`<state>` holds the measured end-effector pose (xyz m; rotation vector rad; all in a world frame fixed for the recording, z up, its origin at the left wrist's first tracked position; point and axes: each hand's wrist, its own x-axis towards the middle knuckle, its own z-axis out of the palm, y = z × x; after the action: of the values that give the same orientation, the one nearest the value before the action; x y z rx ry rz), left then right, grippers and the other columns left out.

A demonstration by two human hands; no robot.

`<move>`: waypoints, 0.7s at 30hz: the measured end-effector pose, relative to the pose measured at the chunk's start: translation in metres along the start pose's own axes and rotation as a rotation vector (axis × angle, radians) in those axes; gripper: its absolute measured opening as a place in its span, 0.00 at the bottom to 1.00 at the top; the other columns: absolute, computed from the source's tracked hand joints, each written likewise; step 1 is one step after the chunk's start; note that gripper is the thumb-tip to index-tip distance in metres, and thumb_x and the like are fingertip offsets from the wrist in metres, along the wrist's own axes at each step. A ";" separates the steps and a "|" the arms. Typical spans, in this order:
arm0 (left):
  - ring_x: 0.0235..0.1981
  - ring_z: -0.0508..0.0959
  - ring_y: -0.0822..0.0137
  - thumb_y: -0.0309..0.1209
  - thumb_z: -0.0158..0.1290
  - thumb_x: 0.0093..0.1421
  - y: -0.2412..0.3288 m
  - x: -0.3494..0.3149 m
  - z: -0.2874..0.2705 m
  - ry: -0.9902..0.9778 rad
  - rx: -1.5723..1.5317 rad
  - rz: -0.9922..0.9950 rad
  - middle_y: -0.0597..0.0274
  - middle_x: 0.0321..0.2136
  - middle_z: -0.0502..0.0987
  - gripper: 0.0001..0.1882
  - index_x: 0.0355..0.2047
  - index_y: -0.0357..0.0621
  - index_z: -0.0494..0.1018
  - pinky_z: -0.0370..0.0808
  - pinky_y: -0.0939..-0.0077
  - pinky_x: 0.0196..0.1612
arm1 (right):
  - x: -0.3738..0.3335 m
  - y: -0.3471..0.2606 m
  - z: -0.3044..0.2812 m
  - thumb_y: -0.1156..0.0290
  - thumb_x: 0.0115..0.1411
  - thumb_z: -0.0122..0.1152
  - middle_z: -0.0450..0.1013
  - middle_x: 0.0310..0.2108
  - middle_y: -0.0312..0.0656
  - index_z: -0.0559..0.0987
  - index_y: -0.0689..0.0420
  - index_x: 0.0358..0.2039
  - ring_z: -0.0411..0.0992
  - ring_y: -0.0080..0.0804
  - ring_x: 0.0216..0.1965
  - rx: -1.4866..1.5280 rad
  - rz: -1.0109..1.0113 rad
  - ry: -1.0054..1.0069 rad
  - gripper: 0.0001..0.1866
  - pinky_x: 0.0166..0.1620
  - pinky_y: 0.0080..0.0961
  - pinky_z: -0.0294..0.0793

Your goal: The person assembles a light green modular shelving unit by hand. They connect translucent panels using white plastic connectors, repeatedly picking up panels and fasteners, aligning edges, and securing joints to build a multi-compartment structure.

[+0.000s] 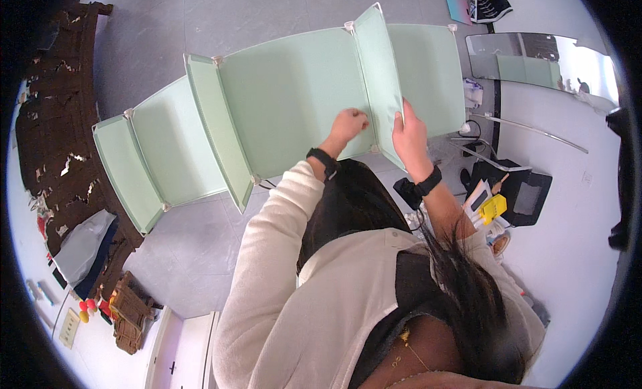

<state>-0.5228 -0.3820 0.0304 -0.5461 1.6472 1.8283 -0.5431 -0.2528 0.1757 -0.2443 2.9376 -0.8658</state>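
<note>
A long row of light green panels (294, 101) with pale wire edges and white corner connectors (256, 180) stretches across in front of me. Dividers stick out from it toward me. My right hand (410, 136) grips the near edge of the right divider panel (381, 81), its thumb on the panel's left side. Close to the left face of that divider, my left hand (350, 125) has its fingers curled together; whatever they may hold is hidden. Black bands circle both wrists.
Dark carved wooden furniture (57, 128) runs along the left, with a wicker basket (130, 315) below it. At right are a mirror (515, 58), a metal rail (535, 132), a black chair (518, 188) and a yellow packet (493, 208). Grey tiles cover the floor.
</note>
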 end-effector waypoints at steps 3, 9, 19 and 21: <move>0.30 0.78 0.69 0.33 0.50 0.56 0.031 0.033 -0.020 0.181 0.032 0.138 0.57 0.29 0.79 0.16 0.40 0.33 0.75 0.73 0.77 0.35 | 0.000 -0.001 -0.001 0.79 0.57 0.49 0.73 0.27 0.57 0.68 0.60 0.52 0.72 0.57 0.28 0.048 -0.013 0.021 0.20 0.30 0.46 0.69; 0.38 0.77 0.58 0.31 0.49 0.54 0.083 0.082 -0.048 0.478 0.174 0.354 0.51 0.36 0.78 0.17 0.42 0.36 0.75 0.72 0.69 0.42 | 0.006 0.003 -0.001 0.78 0.56 0.49 0.72 0.25 0.56 0.68 0.59 0.52 0.72 0.57 0.27 -0.028 0.007 -0.002 0.20 0.28 0.46 0.69; 0.46 0.73 0.49 0.29 0.46 0.53 0.140 0.155 -0.084 0.493 0.598 0.530 0.51 0.44 0.76 0.19 0.45 0.48 0.74 0.71 0.59 0.49 | 0.010 -0.003 0.010 0.77 0.57 0.45 0.72 0.26 0.59 0.62 0.63 0.52 0.72 0.60 0.30 -0.017 0.187 -0.181 0.21 0.33 0.50 0.70; 0.44 0.75 0.50 0.29 0.45 0.52 0.142 0.159 -0.087 0.387 0.622 0.400 0.53 0.42 0.77 0.20 0.46 0.53 0.75 0.72 0.60 0.47 | 0.011 -0.004 0.011 0.77 0.58 0.45 0.72 0.27 0.59 0.62 0.63 0.52 0.71 0.60 0.30 -0.015 0.229 -0.223 0.20 0.34 0.51 0.70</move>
<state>-0.7429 -0.4466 0.0167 -0.3133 2.6007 1.3791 -0.5524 -0.2638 0.1682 -0.0037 2.6984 -0.7325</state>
